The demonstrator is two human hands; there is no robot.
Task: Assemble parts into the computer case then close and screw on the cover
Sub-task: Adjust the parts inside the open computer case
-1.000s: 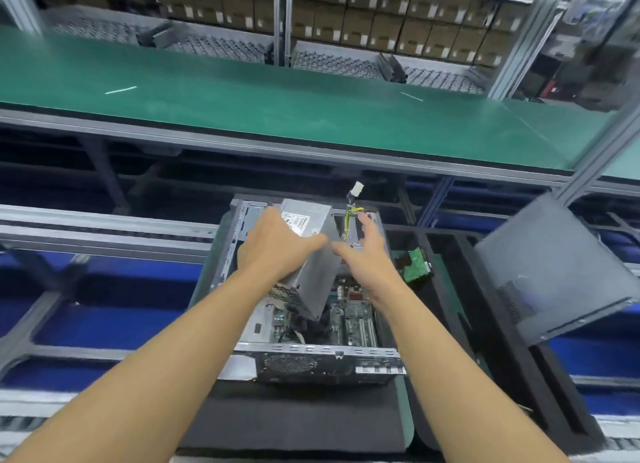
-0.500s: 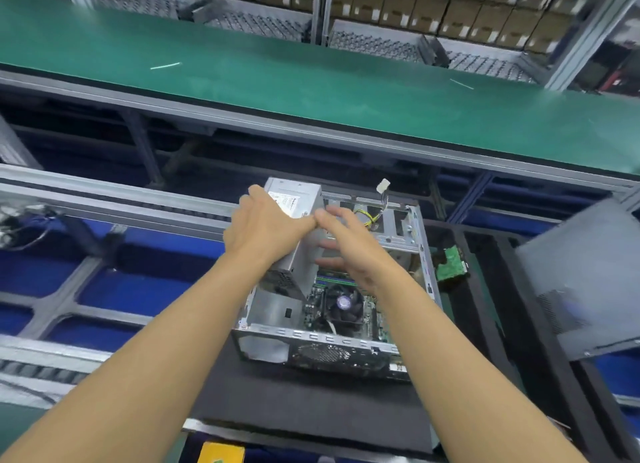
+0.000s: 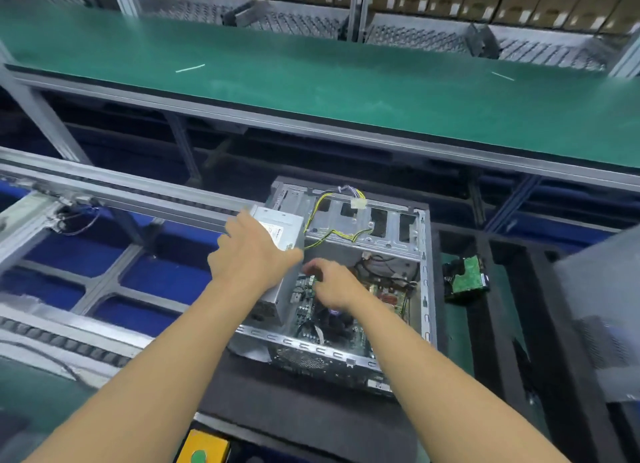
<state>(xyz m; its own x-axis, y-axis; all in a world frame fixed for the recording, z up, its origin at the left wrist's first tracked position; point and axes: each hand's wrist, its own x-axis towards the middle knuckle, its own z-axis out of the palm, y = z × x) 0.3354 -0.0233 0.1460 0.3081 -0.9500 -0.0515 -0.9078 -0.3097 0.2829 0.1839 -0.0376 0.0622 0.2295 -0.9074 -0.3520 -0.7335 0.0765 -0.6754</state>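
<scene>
An open silver computer case (image 3: 424, 282) lies on a black foam pad, its motherboard (image 3: 308, 310) showing inside. A grey power supply (image 3: 280, 227) stands tilted at the case's left side, and my left hand (image 3: 251, 254) grips its top. Yellow and black cables (image 3: 332, 234) run from it over the drive cage to a white plug (image 3: 357, 203). My right hand (image 3: 330, 284) reaches into the case beside the power supply with curled fingers; what it holds is hidden. A hard drive (image 3: 465, 278) with a green board lies right of the case. The dark cover panel (image 3: 602, 310) leans at the far right.
A green conveyor belt (image 3: 311, 81) runs across behind the case. Aluminium rails (image 3: 104, 185) with blue floor below are at the left. Black foam tray dividers (image 3: 502, 324) lie to the right. A yellow box with a green button (image 3: 201, 452) sits at the bottom edge.
My left hand has swung the power supply toward the case's left side. My right hand let go of it and dropped into the case over the motherboard. The view shifted left.
</scene>
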